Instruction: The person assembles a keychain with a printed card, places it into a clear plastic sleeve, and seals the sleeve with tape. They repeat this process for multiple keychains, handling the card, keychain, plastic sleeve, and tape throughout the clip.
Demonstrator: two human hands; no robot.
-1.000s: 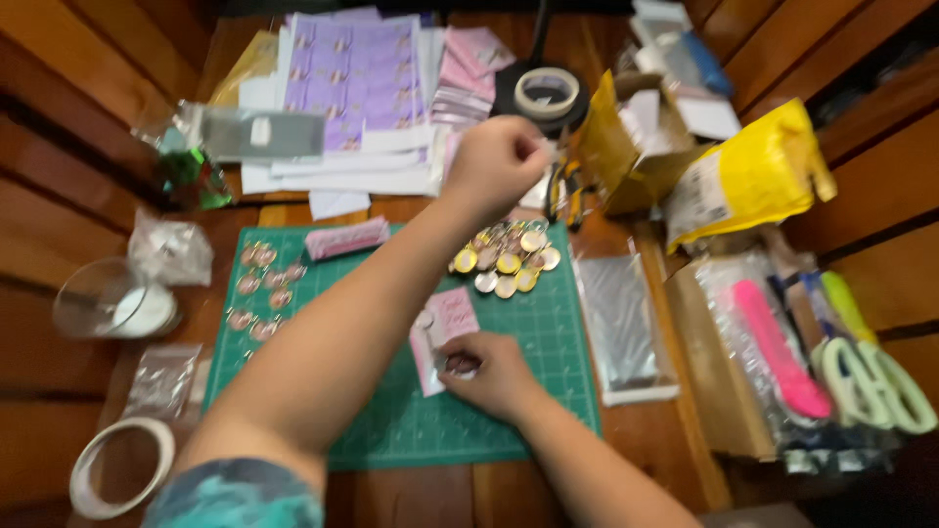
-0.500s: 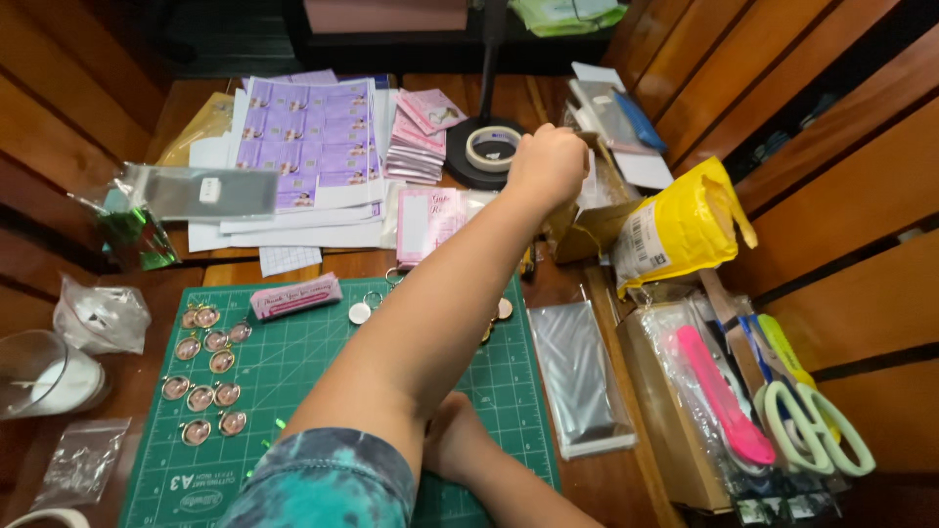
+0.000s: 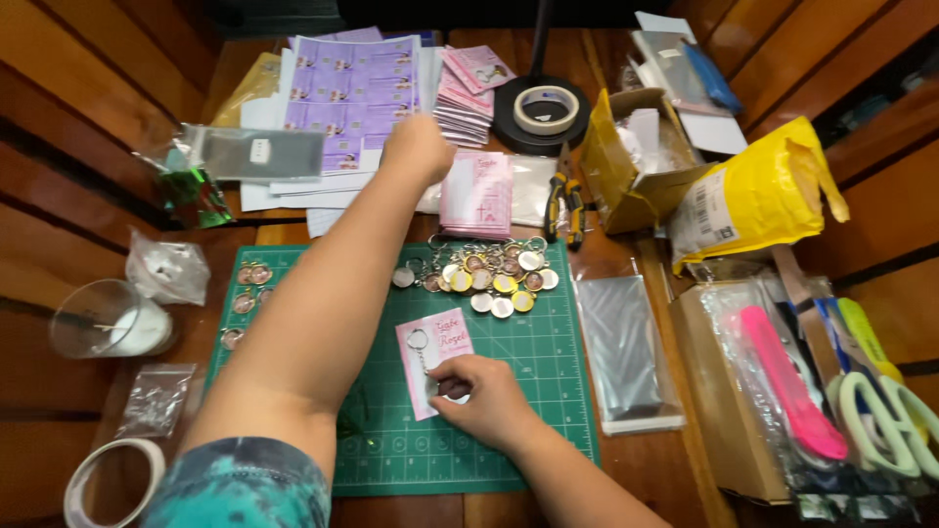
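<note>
My left hand (image 3: 419, 147) reaches far across the table, fingers curled, at the edge of the purple printed sheets (image 3: 352, 83) and just left of a stack of pink cards (image 3: 476, 191). Whether it holds anything is hidden. My right hand (image 3: 479, 391) pinches a keychain's round charm against a pink card (image 3: 423, 344) lying on the green cutting mat (image 3: 548, 391); the key ring (image 3: 418, 339) rests on the card. A pile of round keychains (image 3: 499, 279) lies on the mat above the card. More charms (image 3: 249, 276) lie at the mat's left edge.
A tape roll (image 3: 545, 110) sits on a black disc, with pliers (image 3: 562, 205) below it. A cardboard box (image 3: 626, 156), a yellow mailer (image 3: 763, 196), clear sleeves (image 3: 626, 352) and scissors (image 3: 880, 420) crowd the right. A plastic cup (image 3: 108, 318) and another tape roll (image 3: 108, 479) are at the left.
My left hand has swung leftward from beside the tape roll to the edge of the purple sheets. My right hand has stayed on the pink card.
</note>
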